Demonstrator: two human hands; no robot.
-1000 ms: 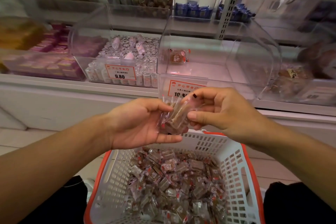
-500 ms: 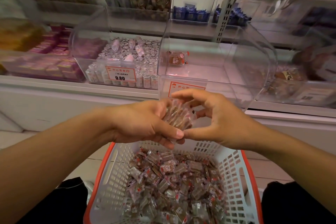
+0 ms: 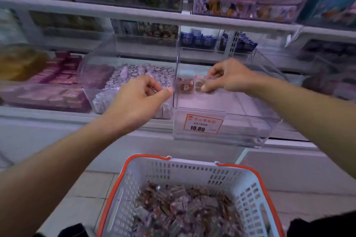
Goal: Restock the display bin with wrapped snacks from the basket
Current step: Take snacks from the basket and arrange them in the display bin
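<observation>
Clear display bin (image 3: 250, 132) nearly bare; basket (image 3: 256, 179) full.
Right hand (image 3: 229, 78) pinches wrapped snacks (image 3: 204, 84) inside; left hand (image 3: 138, 100) curled, contents unclear.

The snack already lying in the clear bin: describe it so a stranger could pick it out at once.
Find the nearly empty clear bin with the 10.80 price tag, right of the bin of silver candies. Against its left wall, near the back, lies one wrapped snack. It is round and brown in clear wrap, untouched, while the one beside it is pinched in the right hand.
</observation>
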